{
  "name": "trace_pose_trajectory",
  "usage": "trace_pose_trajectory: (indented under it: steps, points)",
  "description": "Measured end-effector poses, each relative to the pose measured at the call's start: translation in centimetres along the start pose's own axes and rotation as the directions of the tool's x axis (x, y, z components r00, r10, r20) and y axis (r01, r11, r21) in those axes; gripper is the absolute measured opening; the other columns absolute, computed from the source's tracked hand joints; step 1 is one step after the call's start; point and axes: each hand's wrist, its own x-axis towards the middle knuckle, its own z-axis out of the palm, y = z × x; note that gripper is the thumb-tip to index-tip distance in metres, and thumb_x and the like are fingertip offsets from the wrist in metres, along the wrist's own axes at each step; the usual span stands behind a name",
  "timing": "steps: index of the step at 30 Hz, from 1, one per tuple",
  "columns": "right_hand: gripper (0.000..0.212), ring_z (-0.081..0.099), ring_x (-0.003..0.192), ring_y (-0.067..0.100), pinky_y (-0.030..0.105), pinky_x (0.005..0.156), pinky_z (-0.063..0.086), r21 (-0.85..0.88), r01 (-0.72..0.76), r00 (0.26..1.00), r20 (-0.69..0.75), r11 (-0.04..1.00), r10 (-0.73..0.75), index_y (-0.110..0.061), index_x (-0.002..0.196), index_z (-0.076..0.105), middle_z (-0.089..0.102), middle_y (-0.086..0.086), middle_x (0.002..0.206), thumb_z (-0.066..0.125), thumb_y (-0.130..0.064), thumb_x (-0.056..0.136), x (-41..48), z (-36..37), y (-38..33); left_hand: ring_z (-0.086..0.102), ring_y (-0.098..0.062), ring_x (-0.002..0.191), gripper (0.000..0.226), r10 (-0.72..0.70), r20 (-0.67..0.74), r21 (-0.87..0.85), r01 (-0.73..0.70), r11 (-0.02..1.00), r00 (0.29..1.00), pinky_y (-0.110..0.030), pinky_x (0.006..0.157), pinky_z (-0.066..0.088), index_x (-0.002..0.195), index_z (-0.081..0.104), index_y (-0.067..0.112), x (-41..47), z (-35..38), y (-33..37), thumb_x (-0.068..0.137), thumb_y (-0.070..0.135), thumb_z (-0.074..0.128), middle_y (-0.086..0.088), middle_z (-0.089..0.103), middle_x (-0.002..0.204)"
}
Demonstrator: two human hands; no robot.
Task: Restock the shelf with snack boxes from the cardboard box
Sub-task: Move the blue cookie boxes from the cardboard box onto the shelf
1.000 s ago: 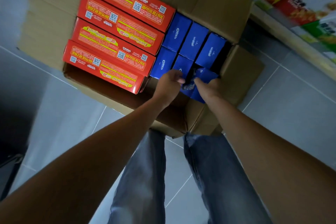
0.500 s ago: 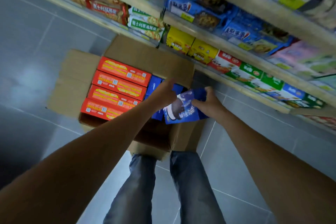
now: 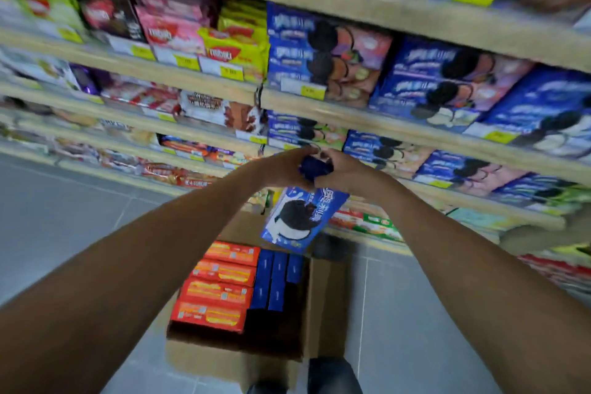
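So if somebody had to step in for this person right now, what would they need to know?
Left hand and right hand: both grip the top end of one blue snack box, held up in front of the shelf.
Cardboard box: on the floor below, holding four red boxes and a few blue boxes.
Done: one box is out of the carton.
Left: probably set it among the matching blue packs on the shelf, then move the rest.
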Motion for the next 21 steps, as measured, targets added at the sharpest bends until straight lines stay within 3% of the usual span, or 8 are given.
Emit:
trace_pose_trajectory:
  steps: [2, 5, 8, 10, 13, 15, 18, 21]
  points:
    - [0.061, 0.056, 0.103, 0.023, 0.037, 0.086, 0.049, -0.045, 0.046, 0.998, -0.039, 0.998, -0.048, -0.008, 0.138, 0.033, 0.047, 0.012, 0.131, 0.064, -0.016, 0.086, -1.6, -2.4, -3.0, 0.054, -0.012, 0.106, 0.065, 0.009, -0.018, 0.015, -0.009, 1.0, 1.0, -0.032, 0.098, 0.046, 0.136, 0.042, 0.024, -0.9, -2.3, 1.8, 0.078, 0.023, 0.073, 0.002, 0.054, 0.124]
    - [0.047, 0.053, 0.084, 0.014, 0.026, 0.066, 0.043, -0.156, 0.096, 0.982, -0.146, 0.983, -0.119, -0.014, 0.132, 0.04, 0.049, 0.007, 0.113, 0.058, -0.02, 0.089, -4.1, -5.6, -6.9, 0.051, -0.011, 0.098, 0.046, 0.109, -0.091, -0.04, -0.113, 0.993, 0.99, -0.029, 0.089, 0.048, 0.119, 0.046, 0.026, -2.6, -6.3, 5.2, 0.081, 0.025, 0.071, 0.004, 0.052, 0.111]
    - [0.049, 0.051, 0.098, 0.021, 0.027, 0.074, 0.04, -0.178, 0.141, 0.944, -0.272, 0.974, -0.187, -0.008, 0.131, 0.043, 0.051, 0.009, 0.117, 0.06, -0.022, 0.088, -6.8, -9.1, -10.3, 0.053, -0.018, 0.086, 0.036, 0.133, -0.116, -0.222, -0.156, 0.962, 0.984, -0.024, 0.066, 0.046, 0.116, 0.043, 0.013, -5.5, -9.8, 7.8, 0.088, 0.017, 0.065, -0.003, 0.05, 0.1]
    - [0.047, 0.049, 0.099, 0.02, 0.025, 0.071, 0.039, -0.151, 0.163, 0.925, -0.319, 0.975, -0.204, -0.01, 0.13, 0.044, 0.049, 0.003, 0.117, 0.06, -0.027, 0.089, -9.1, -11.3, -12.4, 0.057, -0.012, 0.083, 0.035, 0.149, -0.157, -0.321, -0.193, 0.927, 0.976, -0.023, 0.067, 0.049, 0.116, 0.042, 0.014, -7.6, -12.2, 9.9, 0.089, 0.021, 0.063, 0.003, 0.052, 0.095]
    - [0.061, 0.044, 0.121, 0.021, 0.03, 0.088, 0.036, -0.088, 0.178, 0.911, -0.361, 0.98, -0.198, -0.015, 0.144, 0.029, 0.037, 0.003, 0.142, 0.055, -0.036, 0.093, -12.4, -14.2, -15.0, 0.06, -0.017, 0.099, 0.039, 0.127, -0.242, -0.442, -0.226, 0.868, 0.962, -0.03, 0.078, 0.053, 0.122, 0.043, 0.018, -9.5, -15.4, 12.4, 0.089, 0.024, 0.063, 0.002, 0.056, 0.106]
    - [0.063, 0.045, 0.124, 0.023, 0.032, 0.093, 0.038, -0.077, 0.221, 0.872, -0.43, 0.972, -0.232, -0.012, 0.144, 0.03, 0.041, 0.006, 0.141, 0.056, -0.037, 0.092, -14.7, -16.1, -16.9, 0.061, -0.02, 0.101, 0.044, 0.142, -0.311, -0.479, -0.284, 0.831, 0.94, -0.033, 0.079, 0.053, 0.125, 0.044, 0.018, -11.0, -17.5, 14.3, 0.087, 0.026, 0.065, -0.001, 0.059, 0.112]
    - [0.054, 0.053, 0.112, 0.026, 0.029, 0.081, 0.044, -0.09, 0.276, 0.816, -0.504, 0.957, -0.282, -0.009, 0.136, 0.04, 0.053, 0.01, 0.123, 0.058, -0.033, 0.092, -17.2, -18.7, -19.6, 0.066, -0.013, 0.086, 0.034, 0.176, -0.397, -0.52, -0.379, 0.765, 0.901, -0.03, 0.076, 0.056, 0.116, 0.05, 0.02, -12.8, -20.4, 17.1, 0.087, 0.029, 0.065, -0.003, 0.065, 0.105]
    - [0.054, 0.052, 0.116, 0.026, 0.039, 0.094, 0.043, -0.139, 0.294, 0.74, -0.592, 0.945, -0.318, -0.002, 0.132, 0.045, 0.054, 0.014, 0.126, 0.058, -0.036, 0.091, -19.6, -21.0, -22.0, 0.066, -0.005, 0.067, 0.022, 0.214, -0.485, -0.526, -0.478, 0.704, 0.848, -0.023, 0.065, 0.057, 0.104, 0.051, 0.023, -14.8, -23.2, 20.2, 0.087, 0.031, 0.063, 0.001, 0.066, 0.09]
